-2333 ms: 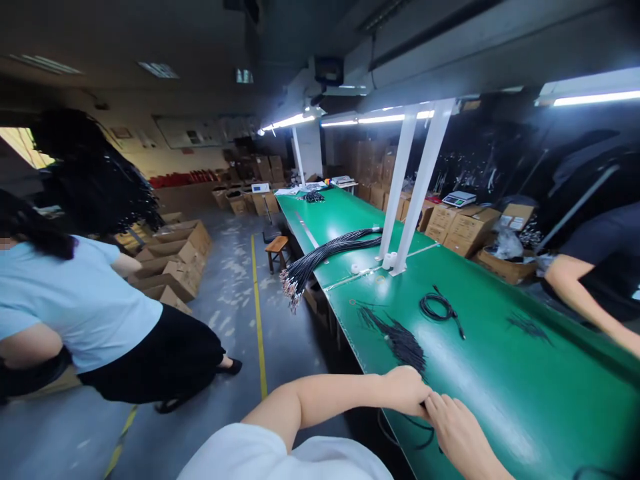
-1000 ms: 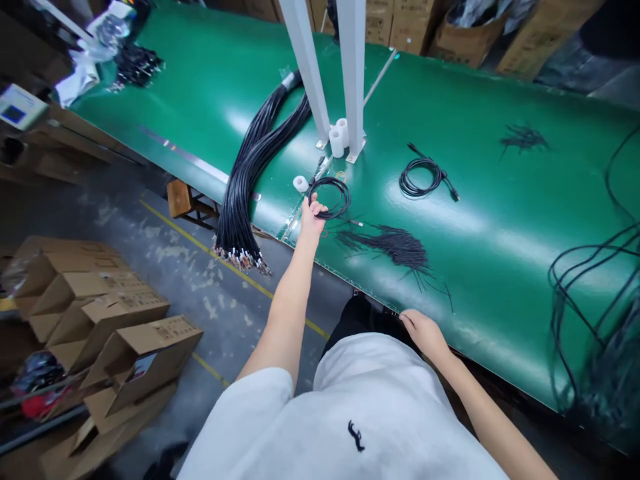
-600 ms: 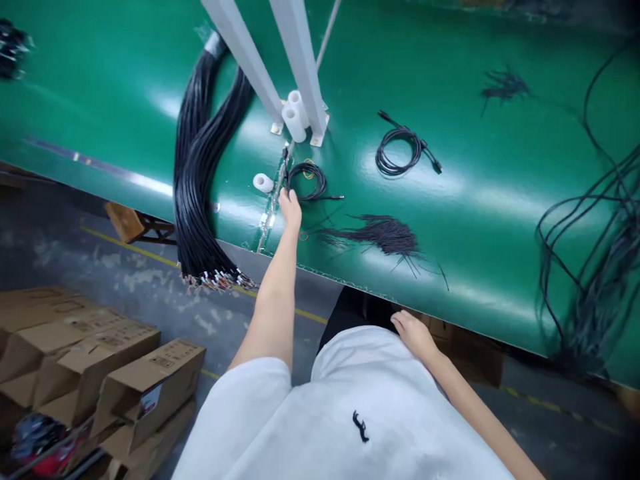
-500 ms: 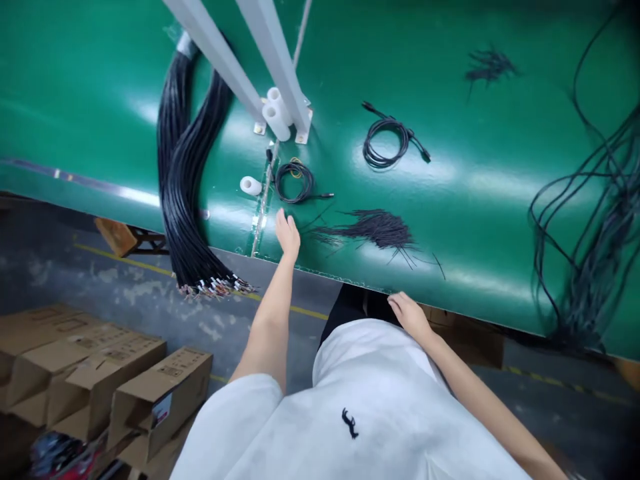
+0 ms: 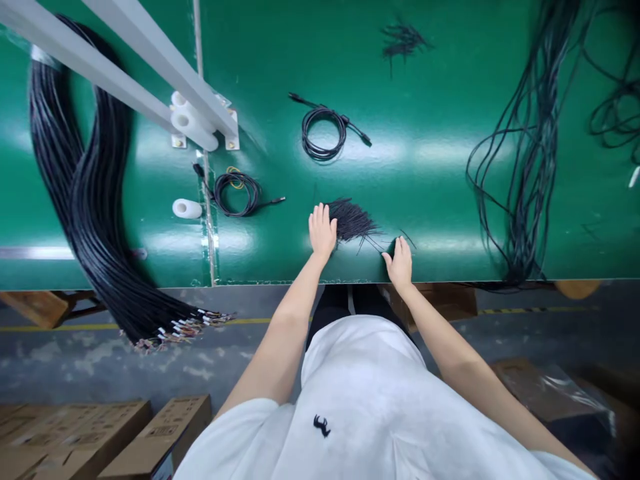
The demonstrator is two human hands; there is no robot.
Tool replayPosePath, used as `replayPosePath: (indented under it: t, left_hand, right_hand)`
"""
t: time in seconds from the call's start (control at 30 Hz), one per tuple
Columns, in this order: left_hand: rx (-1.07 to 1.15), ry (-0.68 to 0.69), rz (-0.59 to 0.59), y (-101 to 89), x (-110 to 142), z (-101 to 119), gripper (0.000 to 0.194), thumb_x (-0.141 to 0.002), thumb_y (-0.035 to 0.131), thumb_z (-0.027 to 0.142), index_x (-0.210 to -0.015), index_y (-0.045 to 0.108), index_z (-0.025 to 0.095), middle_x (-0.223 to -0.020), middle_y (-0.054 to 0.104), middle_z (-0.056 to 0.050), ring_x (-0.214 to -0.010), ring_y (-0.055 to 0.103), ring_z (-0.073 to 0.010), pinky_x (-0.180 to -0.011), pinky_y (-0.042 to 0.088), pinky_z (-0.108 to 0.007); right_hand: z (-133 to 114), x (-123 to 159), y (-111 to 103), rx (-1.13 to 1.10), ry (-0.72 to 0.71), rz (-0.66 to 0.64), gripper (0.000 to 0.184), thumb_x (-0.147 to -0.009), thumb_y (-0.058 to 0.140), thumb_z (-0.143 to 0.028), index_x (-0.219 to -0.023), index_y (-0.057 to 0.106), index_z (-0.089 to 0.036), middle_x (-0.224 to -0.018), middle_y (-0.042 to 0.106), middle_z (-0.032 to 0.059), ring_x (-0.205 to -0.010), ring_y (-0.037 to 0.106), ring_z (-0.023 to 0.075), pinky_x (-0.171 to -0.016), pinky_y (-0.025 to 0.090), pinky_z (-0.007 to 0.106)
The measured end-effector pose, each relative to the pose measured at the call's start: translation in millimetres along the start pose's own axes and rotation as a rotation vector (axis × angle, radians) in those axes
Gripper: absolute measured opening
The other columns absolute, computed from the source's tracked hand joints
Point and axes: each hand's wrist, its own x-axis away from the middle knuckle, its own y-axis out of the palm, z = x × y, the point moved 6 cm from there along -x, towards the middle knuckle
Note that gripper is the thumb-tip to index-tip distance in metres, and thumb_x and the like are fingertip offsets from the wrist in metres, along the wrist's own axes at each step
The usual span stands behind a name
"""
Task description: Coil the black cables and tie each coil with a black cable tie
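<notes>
On the green tabletop lies a pile of thin black strips (image 5: 353, 220), which look like wire ties. My left hand (image 5: 323, 232) rests flat against the left end of this pile, its fingers stretched out. To the pile's lower right, my right hand (image 5: 400, 263) lies on the table with thumb and fingers apart, beside a few stray strips. Neither hand grips anything. Beyond the pile is a coiled black cable (image 5: 324, 135) with a connector at each end. A smaller coiled cable (image 5: 239, 195) with a yellow tie sits left of my left hand.
A thick bundle of black cables (image 5: 95, 180) hangs over the table's front edge at left. White posts (image 5: 165, 60) rise beside white tubes (image 5: 193, 127); another white tube (image 5: 187, 209) lies nearer. Loose cables (image 5: 533, 153) spread at right. More strips (image 5: 403, 40) lie farther back.
My left hand has moved right, from near the small coil to the pile's left end. My right hand has come up from the table edge onto the tabletop. The view has turned rightward.
</notes>
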Motion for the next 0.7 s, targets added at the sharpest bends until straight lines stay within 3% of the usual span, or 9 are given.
replayPosePath:
  t: [0.13, 0.23, 0.3, 0.37, 0.43, 0.5, 0.6, 0.7]
  left_hand:
    - [0.144, 0.071, -0.066, 30.7, -27.2, 46.2, 0.057, -0.103, 0.025, 0.039, -0.147, 0.042, 0.008, -0.157, 0.039, -0.017, -0.151, 0.025, -0.0251, -0.124, 0.017, -0.046]
    - [0.232, 0.159, -0.076, 27.2, -35.9, 59.6, 0.058, -0.103, 0.024, 0.041, -0.147, 0.041, 0.007, -0.155, 0.041, -0.018, -0.15, 0.028, -0.0251, -0.123, 0.02, -0.047]
    - [0.233, 0.227, -0.04, 11.1, -19.9, 54.5, 0.059, -0.102, 0.027, 0.042, -0.149, 0.038, 0.008, -0.157, 0.038, -0.018, -0.15, 0.027, -0.0252, -0.123, 0.02, -0.047]
    - [0.178, 0.308, -0.057, -3.7, 14.2, 41.7, 0.062, -0.1, 0.035, 0.044, -0.15, 0.035, 0.007, -0.157, 0.037, -0.019, -0.149, 0.028, -0.0258, -0.123, 0.022, -0.045]
    - [0.092, 0.432, -0.22, -3.7, 54.7, 28.0, 0.06, -0.098, 0.043, 0.045, -0.147, 0.043, 0.01, -0.156, 0.04, -0.019, -0.147, 0.033, -0.0286, -0.122, 0.025, -0.046]
    - [-0.01, 0.538, -0.386, 7.3, 81.8, 14.6, 0.055, -0.097, 0.045, 0.042, -0.143, 0.049, 0.012, -0.155, 0.041, -0.018, -0.146, 0.035, -0.0315, -0.12, 0.026, -0.049]
    - [-0.092, 0.562, -0.402, 22.7, 69.7, 6.8, 0.052, -0.097, 0.041, 0.036, -0.14, 0.052, 0.009, -0.154, 0.042, -0.02, -0.146, 0.033, -0.0353, -0.117, 0.028, -0.054]
    - [-0.071, 0.52, -0.274, 20.3, 33.5, 16.8, 0.053, -0.097, 0.04, 0.039, -0.138, 0.052, 0.007, -0.151, 0.044, -0.023, -0.146, 0.034, -0.0364, -0.117, 0.027, -0.055]
  right_hand:
    - [-21.9, -5.3, 6.0, -0.059, -0.057, -0.034, 0.058, -0.097, 0.039, -0.029, -0.151, 0.035, -0.008, -0.158, 0.032, 0.019, -0.148, 0.026, 0.025, -0.123, 0.025, 0.045]
    - [-23.7, -16.6, -5.1, -0.084, -0.111, -0.044, 0.058, -0.097, 0.042, -0.029, -0.151, 0.037, -0.01, -0.158, 0.033, 0.0159, -0.148, 0.028, 0.0234, -0.123, 0.025, 0.041]
    - [-12.8, -16.2, -17.1, -0.084, -0.058, 0.037, 0.06, -0.096, 0.046, -0.031, -0.151, 0.036, -0.01, -0.16, 0.03, 0.0152, -0.149, 0.026, 0.0246, -0.123, 0.024, 0.043]
    - [-1.1, -7.4, -21.9, -0.095, 0.062, 0.104, 0.064, -0.095, 0.049, -0.031, -0.152, 0.033, -0.006, -0.161, 0.026, 0.0184, -0.15, 0.022, 0.0272, -0.123, 0.022, 0.045]
    - [-2.7, 2.5, -13.1, -0.139, 0.141, 0.068, 0.066, -0.093, 0.05, -0.025, -0.151, 0.029, 0.0, -0.161, 0.021, 0.0243, -0.152, 0.016, 0.0299, -0.124, 0.016, 0.049]
    - [-22.9, 3.1, 2.9, -0.187, 0.115, -0.024, 0.066, -0.091, 0.051, -0.018, -0.15, 0.03, 0.004, -0.16, 0.02, 0.0273, -0.153, 0.013, 0.0305, -0.125, 0.011, 0.049]
    - [-60.7, -20.0, 16.0, -0.191, 0.008, -0.061, 0.06, -0.088, 0.06, -0.018, -0.145, 0.045, -0.006, -0.156, 0.037, 0.0179, -0.149, 0.028, 0.0227, -0.124, 0.021, 0.035]
    - [-64.5, -45.2, 5.7, -0.17, 0.016, -0.002, 0.05, -0.093, 0.057, -0.024, -0.142, 0.05, -0.014, -0.154, 0.043, 0.0105, -0.144, 0.037, 0.0163, -0.118, 0.03, 0.027]
